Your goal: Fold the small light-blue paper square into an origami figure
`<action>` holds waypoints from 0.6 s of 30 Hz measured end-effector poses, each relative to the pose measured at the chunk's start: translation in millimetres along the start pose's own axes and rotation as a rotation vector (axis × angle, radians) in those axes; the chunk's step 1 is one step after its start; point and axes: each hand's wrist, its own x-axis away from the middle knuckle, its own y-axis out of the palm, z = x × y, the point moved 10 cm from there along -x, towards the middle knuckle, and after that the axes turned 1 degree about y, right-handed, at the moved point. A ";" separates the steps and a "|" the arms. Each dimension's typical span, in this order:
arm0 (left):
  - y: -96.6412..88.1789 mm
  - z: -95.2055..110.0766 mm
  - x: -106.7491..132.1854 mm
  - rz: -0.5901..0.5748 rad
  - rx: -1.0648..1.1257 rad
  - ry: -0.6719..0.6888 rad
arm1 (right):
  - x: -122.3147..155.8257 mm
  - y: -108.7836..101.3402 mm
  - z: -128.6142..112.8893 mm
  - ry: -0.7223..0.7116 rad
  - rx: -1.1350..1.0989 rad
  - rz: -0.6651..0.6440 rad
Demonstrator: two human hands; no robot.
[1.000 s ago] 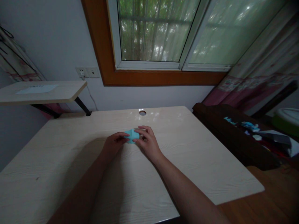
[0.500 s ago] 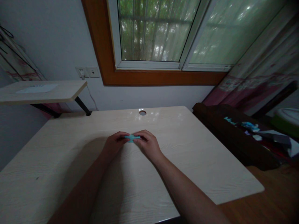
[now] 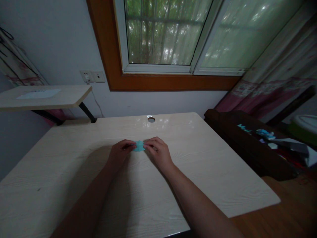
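A small light-blue folded paper [image 3: 139, 146] lies at the middle of the pale wooden desk [image 3: 74, 185]. My left hand [image 3: 120, 153] pinches its left side with curled fingers. My right hand [image 3: 158, 152] pinches its right side, fingertips pressed together on the paper. Both hands rest low on the desk top, and most of the paper is hidden between the fingertips.
A round cable hole [image 3: 151, 119] sits near the desk's far edge, under the window. A smaller side table [image 3: 44, 97] stands at the left. At the right, a dark wooden bed frame [image 3: 247, 145] holds several bluish bits and dark items.
The paper showed a broad upright face a second ago, then was pressed into a flat strip; now it shows as a small piece between both sets of fingertips. The hands have barely shifted.
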 end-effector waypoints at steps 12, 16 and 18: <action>4.5 23.7 -1.4 -0.045 0.008 0.236 | 3.5 12.4 -7.3 -0.028 -0.001 -0.126; -3.5 26.5 0.3 0.047 -0.070 0.252 | 2.7 11.7 -9.1 -0.030 0.009 -0.124; -4.4 29.0 2.1 0.062 -0.114 0.256 | 2.6 11.5 -9.5 -0.029 0.024 -0.123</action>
